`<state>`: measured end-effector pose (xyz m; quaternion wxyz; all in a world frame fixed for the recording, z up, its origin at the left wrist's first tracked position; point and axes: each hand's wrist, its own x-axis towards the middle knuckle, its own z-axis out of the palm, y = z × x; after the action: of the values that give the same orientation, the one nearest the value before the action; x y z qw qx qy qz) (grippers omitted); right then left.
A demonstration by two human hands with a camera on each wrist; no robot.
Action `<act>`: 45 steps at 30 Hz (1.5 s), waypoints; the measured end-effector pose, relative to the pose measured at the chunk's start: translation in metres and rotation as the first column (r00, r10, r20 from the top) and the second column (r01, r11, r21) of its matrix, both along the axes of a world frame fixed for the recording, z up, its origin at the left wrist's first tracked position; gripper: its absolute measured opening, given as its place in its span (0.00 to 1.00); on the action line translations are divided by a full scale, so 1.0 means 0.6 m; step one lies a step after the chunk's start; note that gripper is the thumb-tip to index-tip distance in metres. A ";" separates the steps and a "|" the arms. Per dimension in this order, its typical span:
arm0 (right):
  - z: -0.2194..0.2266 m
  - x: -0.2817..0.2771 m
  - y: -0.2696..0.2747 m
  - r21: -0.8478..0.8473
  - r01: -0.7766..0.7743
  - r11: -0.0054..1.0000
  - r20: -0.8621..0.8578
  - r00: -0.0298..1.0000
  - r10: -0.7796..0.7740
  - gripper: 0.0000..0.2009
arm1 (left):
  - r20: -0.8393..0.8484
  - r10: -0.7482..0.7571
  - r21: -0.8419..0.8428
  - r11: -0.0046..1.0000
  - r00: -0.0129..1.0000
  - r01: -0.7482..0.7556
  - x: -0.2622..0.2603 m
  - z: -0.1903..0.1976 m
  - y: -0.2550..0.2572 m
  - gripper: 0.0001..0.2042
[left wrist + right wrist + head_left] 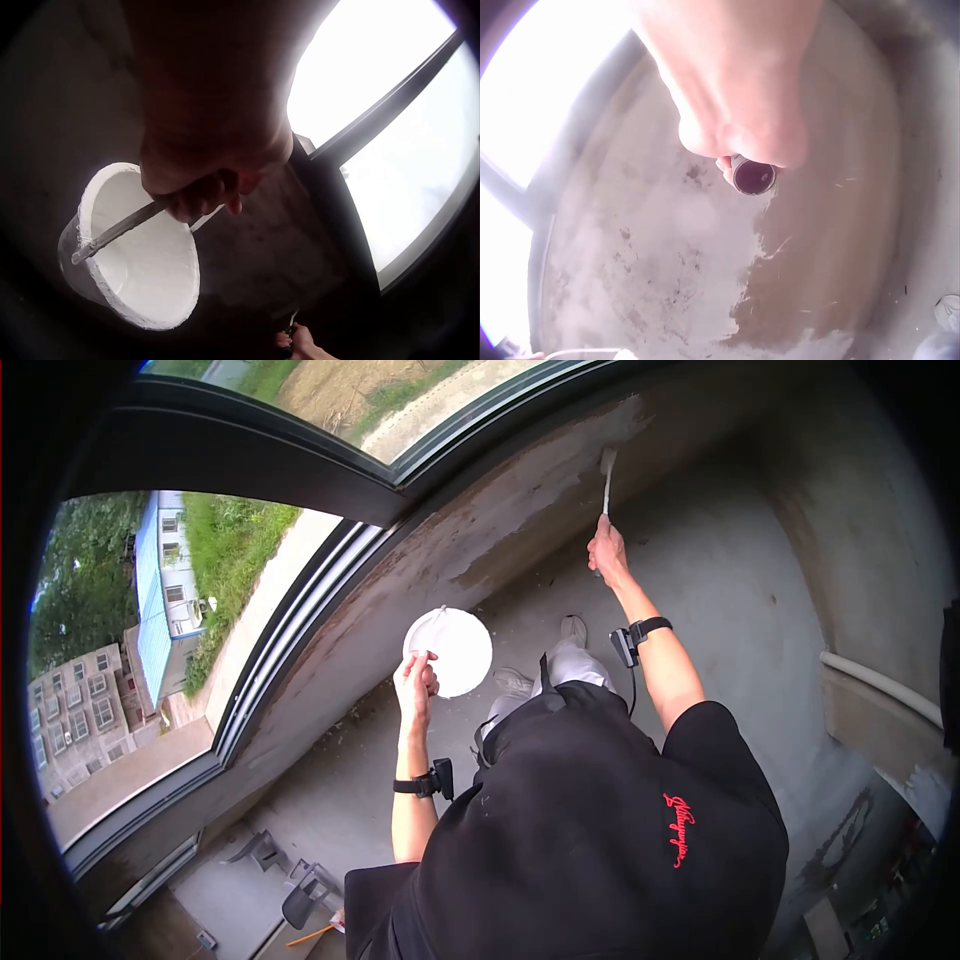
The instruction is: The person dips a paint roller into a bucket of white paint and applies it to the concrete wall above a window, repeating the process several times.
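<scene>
The round white bucket hangs below the left grip, beside the rough grey-brown wall. Ahead and right of the bucket, a slim pale tool sits in the right grip.

The window glares white in both wrist views.

Shoes stand on a seemingly concrete floor.

Head camera: looks forward and down past the torso. Left wrist camera: faces past the near left hand into the bucket. Right wrist camera: faces past the near right hand toward the wall. Head and left wrist views share the bucket.
</scene>
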<state>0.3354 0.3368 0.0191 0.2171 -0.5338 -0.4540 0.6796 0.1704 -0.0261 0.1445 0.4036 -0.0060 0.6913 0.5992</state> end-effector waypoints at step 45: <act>-0.353 -0.242 -0.331 0.144 -0.146 0.979 0.299 0.949 0.097 0.28 | -0.021 -0.039 -0.098 0.994 0.999 0.036 -0.057 -0.149 -0.085 0.11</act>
<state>0.1900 0.1383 -0.1929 0.1492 -0.5789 -0.5675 0.5662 0.1361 -0.0773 0.0553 0.4062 -0.0060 0.7244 0.5569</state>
